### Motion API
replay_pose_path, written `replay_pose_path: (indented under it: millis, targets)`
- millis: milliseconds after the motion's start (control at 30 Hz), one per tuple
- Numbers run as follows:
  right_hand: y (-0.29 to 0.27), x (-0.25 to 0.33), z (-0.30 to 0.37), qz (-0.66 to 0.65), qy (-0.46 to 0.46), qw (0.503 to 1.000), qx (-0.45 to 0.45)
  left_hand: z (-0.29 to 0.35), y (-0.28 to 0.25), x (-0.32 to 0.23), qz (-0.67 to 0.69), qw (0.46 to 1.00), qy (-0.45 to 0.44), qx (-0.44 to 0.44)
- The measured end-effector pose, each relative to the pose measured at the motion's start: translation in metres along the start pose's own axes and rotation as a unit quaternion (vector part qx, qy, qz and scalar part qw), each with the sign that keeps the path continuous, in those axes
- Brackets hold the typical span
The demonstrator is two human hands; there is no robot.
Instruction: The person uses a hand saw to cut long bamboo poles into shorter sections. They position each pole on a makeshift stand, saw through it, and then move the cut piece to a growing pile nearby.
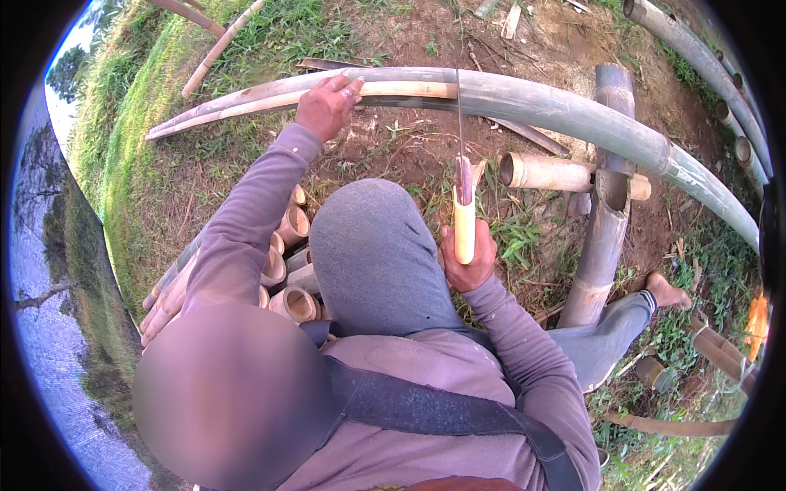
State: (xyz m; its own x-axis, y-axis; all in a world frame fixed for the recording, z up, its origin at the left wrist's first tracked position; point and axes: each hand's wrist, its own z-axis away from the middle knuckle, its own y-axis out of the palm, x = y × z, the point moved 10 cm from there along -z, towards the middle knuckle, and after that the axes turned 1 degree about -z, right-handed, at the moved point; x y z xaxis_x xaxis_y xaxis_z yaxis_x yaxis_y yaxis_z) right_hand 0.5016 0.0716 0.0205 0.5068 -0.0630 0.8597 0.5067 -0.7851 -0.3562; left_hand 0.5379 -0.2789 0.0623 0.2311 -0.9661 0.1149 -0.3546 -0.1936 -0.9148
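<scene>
Stretching sideways before the seated person, the long bamboo pole [557, 102] is showing a pale cut face along its left half, and the thin-bladed hand tool [464, 221] is crossing it right where that face is ending! Seen edge-on, the blade is hiding whether it is carrying teeth. The right hand [471, 254] is wrapping its fingers around the handle; the left hand [326, 105] is curling its fingers over the pole, well left of the blade. Trouble could be coming if the pole is rolling on its curve: the blade might be twisting, binding or skipping toward the left fingers or the bent knee [368, 233] just beside the handle. Further out, the bamboo post [602, 254] and crosspiece [548, 173] are crowding the right side, the bare foot [667, 292] is lying near the post, and stacked bamboo tubes [293, 304] are blocking the left.
</scene>
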Motion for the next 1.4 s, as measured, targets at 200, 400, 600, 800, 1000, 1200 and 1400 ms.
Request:
replay_pose_path:
  millis: [200, 400, 600, 800, 1000, 1200, 1400]
  targets:
    - [0.015, -0.002, -0.023, -0.075, 0.102, 0.992, 0.015, -0.002, -0.005, -0.004, 0.011, 0.999, 0.024, -0.02]
    - [0.022, -0.014, 0.005, 0.026, 0.097, 0.993, 0.055, -0.003, -0.002, -0.002, 0.025, 1.0, 0.007, 0.0]
    - [0.023, 0.009, -0.016, -0.105, 0.113, 0.987, 0.04, 0.001, 0.002, -0.001, 0.011, 1.0, 0.011, 0.005]
    - [0.025, 0.001, 0.005, 0.065, 0.074, 0.993, 0.071, -0.005, 0.004, -0.003, -0.016, 1.0, 0.004, -0.025]
    - [0.023, -0.016, 0.029, 0.045, 0.072, 0.993, 0.084, -0.008, 0.004, 0.0, -0.023, 0.999, 0.005, -0.03]
    - [0.037, -0.032, 0.018, -0.169, 0.238, 0.953, 0.076, -0.002, 0.012, -0.002, -0.038, 0.999, 0.011, -0.034]
    - [0.033, -0.034, 0.028, 0.011, 0.095, 0.991, 0.093, -0.003, 0.011, 0.0, -0.032, 0.999, -0.004, -0.024]
